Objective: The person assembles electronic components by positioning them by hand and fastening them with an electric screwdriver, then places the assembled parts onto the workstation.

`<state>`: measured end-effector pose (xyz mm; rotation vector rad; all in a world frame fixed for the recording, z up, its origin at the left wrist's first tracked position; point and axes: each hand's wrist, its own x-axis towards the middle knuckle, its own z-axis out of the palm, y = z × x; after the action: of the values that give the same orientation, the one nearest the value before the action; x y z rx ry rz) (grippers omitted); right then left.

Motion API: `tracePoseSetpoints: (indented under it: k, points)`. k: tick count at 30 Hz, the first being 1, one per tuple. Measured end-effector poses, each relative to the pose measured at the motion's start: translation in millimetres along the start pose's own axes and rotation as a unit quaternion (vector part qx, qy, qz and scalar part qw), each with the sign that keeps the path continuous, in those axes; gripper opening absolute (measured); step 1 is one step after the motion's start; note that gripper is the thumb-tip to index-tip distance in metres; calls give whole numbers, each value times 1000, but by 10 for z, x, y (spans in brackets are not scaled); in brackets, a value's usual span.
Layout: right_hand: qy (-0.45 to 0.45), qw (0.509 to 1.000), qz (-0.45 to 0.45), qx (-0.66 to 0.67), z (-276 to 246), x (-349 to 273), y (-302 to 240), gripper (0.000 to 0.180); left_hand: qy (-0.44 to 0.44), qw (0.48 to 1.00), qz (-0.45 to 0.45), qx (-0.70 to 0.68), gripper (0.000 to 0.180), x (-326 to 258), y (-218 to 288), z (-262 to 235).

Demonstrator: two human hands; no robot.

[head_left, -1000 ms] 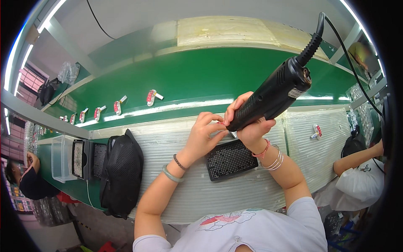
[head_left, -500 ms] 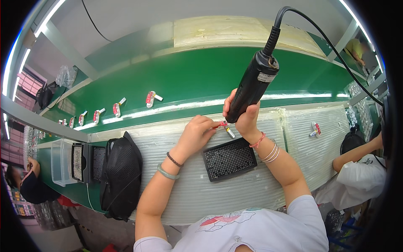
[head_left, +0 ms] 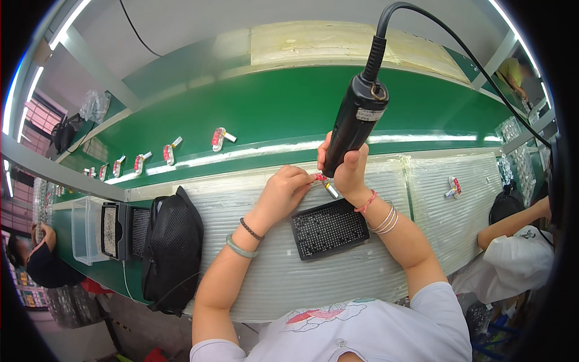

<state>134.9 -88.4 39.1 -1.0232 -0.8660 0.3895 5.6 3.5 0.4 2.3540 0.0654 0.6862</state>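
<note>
The small red-and-white part [head_left: 320, 177] sits at the left hand's fingertips, just above the near side of the bench, with a pale cylinder [head_left: 331, 190] slanting from it toward the person. The left hand [head_left: 285, 192] is closed in a pinch on the part's left end. Right over it, the right hand [head_left: 348, 172] is wrapped around a black corded hand tool [head_left: 357, 117], which leans with its cable end up and away; I can't tell from here whether its lower tip touches the part.

Just below the hands, nearer the person, a black tray [head_left: 330, 229] dotted with tiny shiny pieces lies slightly askew on a pale ribbed mat [head_left: 289, 283]. To the right, a similar red-and-white piece [head_left: 454, 187] lies on its own. Over on the left, a black bag [head_left: 174, 250] rests beside a dark-framed box [head_left: 111, 230] and a clear plastic bin [head_left: 86, 232]. Farther back, a row of red-and-white pieces [head_left: 169, 155] runs along the green surface [head_left: 289, 108]. Co-workers are at both ends, a dark sleeve [head_left: 48, 263] at left and a white shirt [head_left: 512, 259] at right.
</note>
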Motion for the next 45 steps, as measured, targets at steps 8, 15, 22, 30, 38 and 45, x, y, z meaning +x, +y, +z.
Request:
tracePoseSetpoints:
  k: [8, 15, 22, 30, 38, 45]
  points:
    - [-9, 999, -22, -37, 13, 16, 1, 77, 2, 1000, 2, 0, 25, 10, -9, 6]
    - [-72, 995, 32, 60, 214, -248, -455, 103, 9, 1000, 8, -23, 19, -25, -61, -15]
    - [-121, 984, 106, 78, 214, -515, -269, 98, 17, 999, 12, -39, 20, -19, -66, 1]
    - [-147, 980, 131, 36, 215, -525, -215, 94, 24, 999, 13, -37, 14, -42, -96, 14]
    - [-121, 988, 70, 62, 226, -528, -154, 80, 21, 999, 10, -45, 12, -32, -87, 23]
    - [-128, 989, 70, 8, 259, -522, -192, 78, 18, 998, -25, -59, 13, -28, -16, -9]
